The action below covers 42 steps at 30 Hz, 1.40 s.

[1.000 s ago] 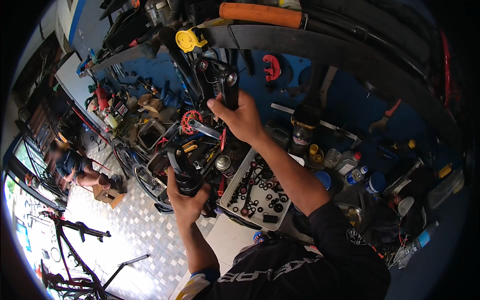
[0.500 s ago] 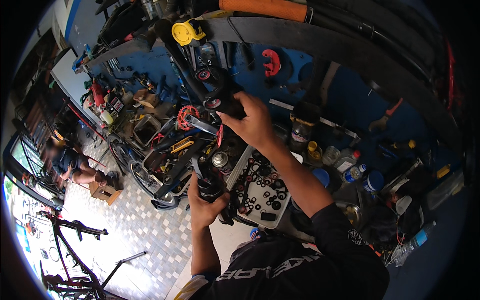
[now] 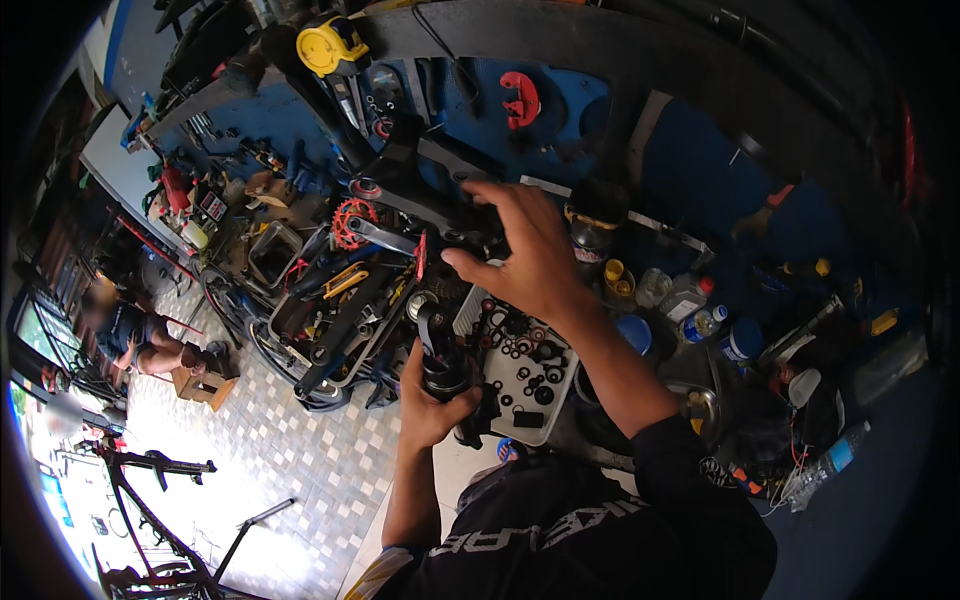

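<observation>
My left hand point(image 3: 428, 412) is closed round a black bicycle rear shock point(image 3: 448, 372), held upright with its eyelet end on top. Beyond it, my right hand point(image 3: 530, 255) has thumb and fingers spread apart, close by a black bike frame part point(image 3: 415, 182) with a red-ringed pivot hole; whether the fingertips touch it I cannot tell. Behind the shock sits a spray can point(image 3: 422, 303), partly covered. A white tray point(image 3: 552, 425) of black rings, seals and small parts lies just right of the shock.
A red chainring with crank point(image 3: 355, 223) and a bin of tools point(image 3: 290, 318) are to the left. Bottles point(image 3: 690, 300) and a blue-lidded tub point(image 3: 742, 340) stand right. A yellow tape measure point(image 3: 330, 45) sits at the top. Another person point(image 3: 140, 335) sits far left.
My right hand has let go of the black frame part and opened. My left hand, with the shock, has shifted slightly right in view. The whole view has turned a little.
</observation>
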### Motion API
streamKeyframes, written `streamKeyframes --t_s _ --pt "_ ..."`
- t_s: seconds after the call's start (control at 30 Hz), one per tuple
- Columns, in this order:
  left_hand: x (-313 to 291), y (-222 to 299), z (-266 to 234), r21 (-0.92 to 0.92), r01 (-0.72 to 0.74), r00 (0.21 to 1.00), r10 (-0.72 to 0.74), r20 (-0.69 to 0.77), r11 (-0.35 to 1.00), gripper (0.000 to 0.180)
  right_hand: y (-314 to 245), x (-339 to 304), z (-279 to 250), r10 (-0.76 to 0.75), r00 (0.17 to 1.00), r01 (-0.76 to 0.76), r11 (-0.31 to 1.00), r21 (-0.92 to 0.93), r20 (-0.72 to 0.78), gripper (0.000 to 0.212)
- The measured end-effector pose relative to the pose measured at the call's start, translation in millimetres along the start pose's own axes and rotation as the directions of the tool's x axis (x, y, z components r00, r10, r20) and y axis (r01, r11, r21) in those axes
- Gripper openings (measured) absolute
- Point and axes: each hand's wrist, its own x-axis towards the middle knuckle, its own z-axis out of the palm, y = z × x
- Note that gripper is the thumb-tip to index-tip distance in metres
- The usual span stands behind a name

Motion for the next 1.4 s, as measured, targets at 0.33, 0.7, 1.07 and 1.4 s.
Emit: streamKeyframes --t_s 0.33,0.7,1.07,1.4 --pt "7 -23 28 -0.238 0.067 0.997 -0.059 0.039 0.969 0.067 -12 -176 -22 0.396 0.720 -0.670 0.611 0.422 0.570 0.097" --pt "26 -40 49 0.107 -0.013 0.991 0.027 -0.129 0.994 0.061 -41 -207 -2 0.605 0.590 -0.794 0.554 0.249 0.535 0.081" --pt "35 -57 20 -0.074 0.191 0.981 -0.192 -0.006 0.979 0.047 100 -230 -75 0.766 0.638 -0.751 0.642 -0.154 0.078 0.035" --pt "28 -31 42 0.093 0.146 0.985 -0.153 0.077 0.985 0.056 175 -276 -67 0.838 0.356 -0.474 0.544 -0.692 0.414 0.050"
